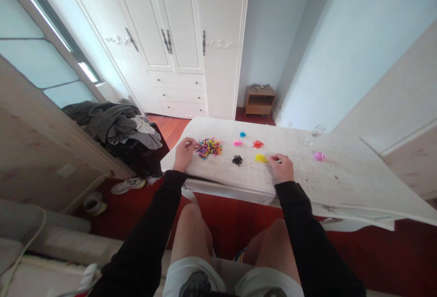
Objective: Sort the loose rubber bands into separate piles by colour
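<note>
A mixed heap of small multicoloured rubber bands (209, 148) lies on the white table (218, 174). My left hand (185, 155) is at the heap's left edge, fingers bent together; whatever is between the fingertips is too small to make out. Small single-colour piles sit to the right: blue bands (242, 134), pink bands (238, 143), red bands (257, 144), black bands (237, 161) and yellow bands (261, 158). Just right of the yellow pile, my right hand (282, 167) has its thumb and fingers pinched; I cannot tell what they hold.
Farther right on the table are a purple-pink item (320, 156) and a clear plastic object (317, 134). Clothes (116, 124) are heaped to the left. A white wardrobe (177, 92) and a small wooden cabinet (260, 101) stand beyond. Shoes (128, 186) lie on the floor.
</note>
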`<action>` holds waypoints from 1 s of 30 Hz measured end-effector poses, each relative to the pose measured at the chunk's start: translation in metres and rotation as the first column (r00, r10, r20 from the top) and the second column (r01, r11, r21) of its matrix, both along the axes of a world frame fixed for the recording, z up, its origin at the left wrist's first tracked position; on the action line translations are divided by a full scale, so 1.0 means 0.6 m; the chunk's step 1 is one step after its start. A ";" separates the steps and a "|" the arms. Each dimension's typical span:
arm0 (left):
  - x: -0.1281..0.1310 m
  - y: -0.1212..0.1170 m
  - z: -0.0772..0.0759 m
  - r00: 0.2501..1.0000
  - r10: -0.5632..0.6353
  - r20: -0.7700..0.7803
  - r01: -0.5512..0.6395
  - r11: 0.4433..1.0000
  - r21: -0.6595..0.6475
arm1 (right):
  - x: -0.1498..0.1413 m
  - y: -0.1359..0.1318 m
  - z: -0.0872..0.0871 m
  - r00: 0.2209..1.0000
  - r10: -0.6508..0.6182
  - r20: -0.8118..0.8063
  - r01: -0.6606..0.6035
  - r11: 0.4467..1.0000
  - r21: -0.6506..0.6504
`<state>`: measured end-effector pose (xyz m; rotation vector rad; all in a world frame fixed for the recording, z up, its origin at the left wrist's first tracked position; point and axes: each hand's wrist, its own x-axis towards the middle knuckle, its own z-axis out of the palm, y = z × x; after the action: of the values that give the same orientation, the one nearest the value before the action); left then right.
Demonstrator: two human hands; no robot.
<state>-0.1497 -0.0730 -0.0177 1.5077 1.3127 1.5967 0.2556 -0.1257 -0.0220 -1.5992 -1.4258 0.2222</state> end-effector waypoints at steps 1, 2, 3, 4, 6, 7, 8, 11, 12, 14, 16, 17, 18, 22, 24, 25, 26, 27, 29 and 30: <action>-0.001 0.001 0.000 1.000 0.005 -0.014 -0.005 1.000 0.001 | 0.000 0.000 0.001 1.000 -0.001 -0.004 0.001 1.000 0.000; -0.002 0.001 -0.001 0.999 0.015 -0.036 -0.015 1.000 0.002 | -0.001 -0.001 0.001 1.000 -0.002 -0.007 0.002 1.000 0.000; -0.003 0.002 -0.001 0.998 0.030 -0.063 -0.030 1.000 0.001 | -0.001 -0.001 0.002 1.000 -0.003 -0.009 0.003 1.000 0.001; -0.004 0.003 -0.002 0.994 0.048 -0.094 -0.049 0.999 0.000 | -0.002 -0.001 0.003 1.000 -0.004 -0.009 0.004 1.000 0.004; -0.007 0.003 -0.002 0.985 0.087 -0.152 -0.087 0.996 0.004 | -0.003 -0.002 0.005 1.000 -0.003 -0.008 0.003 1.000 0.007; -0.008 0.003 -0.002 0.979 0.105 -0.177 -0.105 0.994 0.011 | -0.003 -0.003 0.006 1.000 -0.001 -0.008 0.001 1.000 0.008; -0.009 0.003 -0.002 0.973 0.120 -0.198 -0.118 0.993 0.020 | -0.003 -0.003 0.007 1.000 0.001 -0.009 -0.001 1.000 0.010; -0.010 0.002 0.001 0.964 0.136 -0.228 -0.131 0.991 0.035 | -0.003 -0.003 0.008 1.000 0.005 -0.016 -0.005 1.000 0.018; -0.009 0.001 0.002 0.965 0.132 -0.226 -0.128 0.991 0.034 | -0.003 -0.002 0.008 1.000 0.005 -0.017 -0.005 1.000 0.022; -0.003 0.000 0.007 0.973 0.110 -0.204 -0.107 0.994 0.025 | -0.004 -0.002 0.007 1.000 0.006 -0.020 -0.006 1.000 0.027; 0.012 -0.001 0.015 0.985 0.058 -0.163 -0.057 0.998 0.010 | -0.004 -0.002 0.005 1.000 0.007 -0.028 -0.006 0.999 0.032; 0.023 -0.002 0.021 0.990 0.017 -0.138 -0.018 1.000 0.001 | -0.005 -0.003 0.006 0.999 0.007 -0.036 -0.005 0.999 0.039; 0.036 -0.002 0.028 0.993 -0.035 -0.111 0.034 0.999 -0.010 | -0.006 -0.004 0.007 0.999 0.008 -0.042 -0.006 0.999 0.050; 0.107 0.005 0.065 0.949 -0.313 -0.042 0.310 0.948 -0.072 | -0.017 -0.005 0.030 0.997 0.075 -0.003 -0.074 0.987 0.141; 0.145 0.017 0.086 0.900 -0.434 -0.050 0.428 0.898 -0.101 | -0.030 0.003 0.053 0.985 0.163 0.057 -0.171 0.969 0.179; 0.164 0.026 0.095 0.886 -0.460 -0.049 0.455 0.886 -0.093 | -0.038 0.011 0.066 0.974 0.211 0.085 -0.224 0.955 0.194; 0.181 0.037 0.102 0.871 -0.489 -0.038 0.485 0.870 -0.086 | -0.047 0.022 0.078 0.959 0.262 0.110 -0.279 0.940 0.196; 0.197 0.051 0.108 0.853 -0.522 -0.013 0.519 0.851 -0.082 | -0.055 0.036 0.090 0.941 0.309 0.136 -0.331 0.923 0.194; 0.224 0.083 0.115 0.819 -0.572 0.038 0.574 0.816 -0.073 | -0.072 0.072 0.110 0.897 0.397 0.195 -0.430 0.886 0.174; 0.234 0.101 0.116 0.799 -0.598 0.057 0.601 0.796 -0.070 | -0.078 0.093 0.118 0.883 0.418 0.216 -0.453 0.878 0.155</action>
<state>-0.0091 -0.0125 0.0521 1.6223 0.7463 1.1245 0.2086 -0.0702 0.0490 -1.1351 -1.8803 0.1926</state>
